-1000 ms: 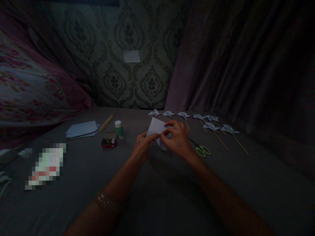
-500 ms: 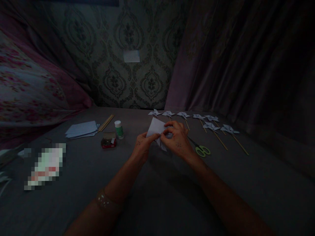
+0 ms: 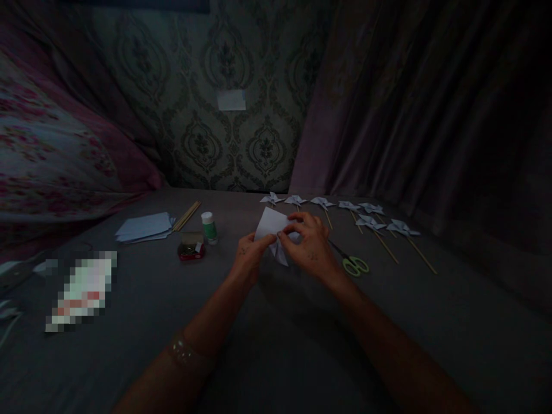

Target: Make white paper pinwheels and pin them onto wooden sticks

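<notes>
A white paper pinwheel piece (image 3: 271,221) is held up between my two hands over the middle of the table. My left hand (image 3: 250,253) grips its left side, thumb pressed on the front near the centre. My right hand (image 3: 309,241) pinches the paper close to that thumb, where a blade is folded over; whether a small pin sits between the fingertips I cannot tell. Just right of my right hand lie scissors (image 3: 356,264) with yellow-green handles, their blades partly hidden behind it. Finished paper pinwheels on sticks (image 3: 367,222) lie in rows at the back right.
To the left are a stack of white paper (image 3: 144,226), thin wooden sticks (image 3: 187,217), a glue stick (image 3: 209,228) standing upright and an open red box (image 3: 191,250) of small metal pieces. A blurred-out packet (image 3: 84,292) and a white cable (image 3: 9,325) lie farther left.
The paper has turned slightly in my hands, and its lower flap has shifted a little left. My fingertips stay close together at its centre.
</notes>
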A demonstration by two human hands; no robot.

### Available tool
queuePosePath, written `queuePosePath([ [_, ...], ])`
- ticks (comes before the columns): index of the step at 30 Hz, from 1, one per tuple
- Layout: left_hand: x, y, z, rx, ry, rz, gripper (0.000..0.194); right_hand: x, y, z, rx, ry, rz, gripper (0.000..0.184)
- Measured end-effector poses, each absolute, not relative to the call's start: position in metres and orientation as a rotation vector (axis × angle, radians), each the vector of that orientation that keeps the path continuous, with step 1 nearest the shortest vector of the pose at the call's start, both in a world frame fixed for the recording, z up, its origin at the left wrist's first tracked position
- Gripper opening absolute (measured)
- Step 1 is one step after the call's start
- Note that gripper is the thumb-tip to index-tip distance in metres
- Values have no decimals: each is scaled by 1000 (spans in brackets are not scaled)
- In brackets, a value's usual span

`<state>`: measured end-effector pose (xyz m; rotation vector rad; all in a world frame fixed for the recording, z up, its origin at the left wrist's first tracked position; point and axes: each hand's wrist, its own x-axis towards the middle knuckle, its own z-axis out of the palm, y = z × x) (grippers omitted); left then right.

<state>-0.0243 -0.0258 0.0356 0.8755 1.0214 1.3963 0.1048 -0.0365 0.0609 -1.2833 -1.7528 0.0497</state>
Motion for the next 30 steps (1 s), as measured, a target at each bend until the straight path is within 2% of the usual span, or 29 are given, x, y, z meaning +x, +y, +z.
queuePosePath([
  [4,-30,-20,37,805,1025,1439,14,125,-30,76,-1129,-1543,116,17],
  [11,-37,-15,39,808,1004,1438,19,151,-10,71,-1145,-1326,901,23],
  [15,-37,-18,39,868,956,1428,21,150,-10,68,-1147,-1378,1001,29],
  [21,-37,-18,36,956,934,1420,28,149,-8,70,-1243,-1267,1162,48],
  [27,-35,-19,37,970,994,1406,26,148,-6,68,-1235,-1259,1103,20],
  [30,-35,-20,37,987,1008,1380,24,148,-6,66,-1259,-1265,1036,15],
])
